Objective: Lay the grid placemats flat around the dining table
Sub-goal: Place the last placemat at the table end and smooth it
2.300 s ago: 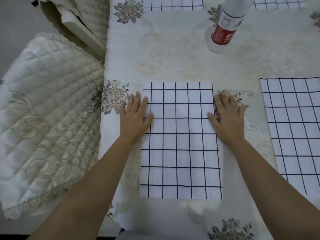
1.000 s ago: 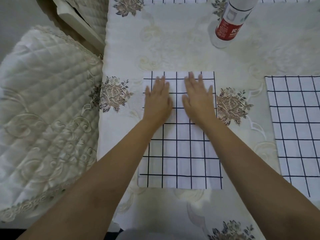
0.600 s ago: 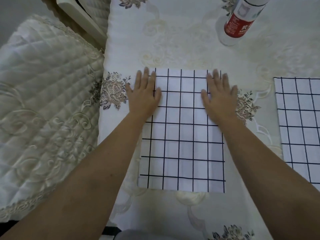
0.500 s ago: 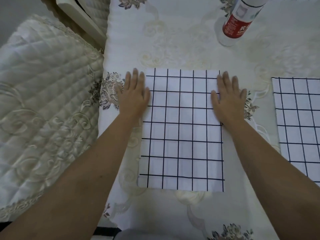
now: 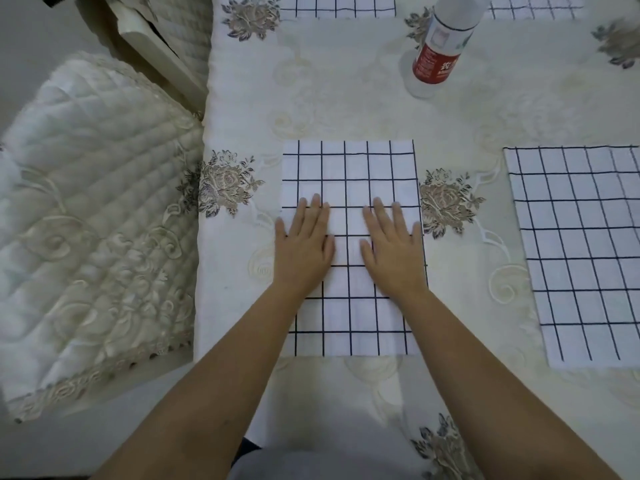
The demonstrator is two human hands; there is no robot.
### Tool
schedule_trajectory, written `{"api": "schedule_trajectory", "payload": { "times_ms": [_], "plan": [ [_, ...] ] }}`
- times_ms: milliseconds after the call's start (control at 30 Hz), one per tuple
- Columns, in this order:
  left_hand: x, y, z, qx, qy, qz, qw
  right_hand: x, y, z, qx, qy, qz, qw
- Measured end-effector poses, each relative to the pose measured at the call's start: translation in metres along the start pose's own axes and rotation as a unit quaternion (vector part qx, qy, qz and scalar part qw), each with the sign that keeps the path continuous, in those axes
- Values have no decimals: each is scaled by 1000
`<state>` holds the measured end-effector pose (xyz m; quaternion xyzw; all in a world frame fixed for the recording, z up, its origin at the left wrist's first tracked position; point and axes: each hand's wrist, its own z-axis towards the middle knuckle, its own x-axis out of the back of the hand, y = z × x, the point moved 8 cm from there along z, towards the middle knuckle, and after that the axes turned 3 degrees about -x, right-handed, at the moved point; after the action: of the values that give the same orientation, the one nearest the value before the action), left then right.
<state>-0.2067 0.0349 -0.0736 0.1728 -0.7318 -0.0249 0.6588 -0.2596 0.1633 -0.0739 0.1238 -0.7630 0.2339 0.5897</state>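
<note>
A white placemat with a black grid (image 5: 349, 168) lies flat on the cream embroidered tablecloth (image 5: 346, 98) in front of me. My left hand (image 5: 304, 244) rests palm down on the mat's left half, fingers spread a little. My right hand (image 5: 393, 245) presses flat on its right half, close beside the left. Neither hand grips anything. A second grid placemat (image 5: 581, 244) lies flat at the right. The near edges of two more grid placemats (image 5: 337, 5) (image 5: 535, 10) show along the far side of the table.
A white bottle with a red label (image 5: 440, 46) stands on the table beyond the mat, to the right. A quilted cream chair cushion (image 5: 93, 220) sits left of the table's left edge. Another chair (image 5: 162, 36) stands at the far left.
Both hands slid from the mat's upper side edges back to its middle, now lower and close together. The mat stays flat in place.
</note>
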Motion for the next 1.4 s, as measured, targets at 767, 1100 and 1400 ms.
{"api": "schedule_trajectory", "payload": {
  "times_ms": [767, 1100, 1400],
  "plan": [
    [-14, 13, -98, -28, -2, 3, 1000, -21, 18, -101, -18, 40, -6, 999],
    [-7, -51, -158, 64, 28, -64, 996, -16, 83, -151, -52, 0, 21, 998],
    [-8, -49, -163, 59, 11, -1, 998, -20, 84, -167, -13, 1, 7, 1000]
  ]
}}
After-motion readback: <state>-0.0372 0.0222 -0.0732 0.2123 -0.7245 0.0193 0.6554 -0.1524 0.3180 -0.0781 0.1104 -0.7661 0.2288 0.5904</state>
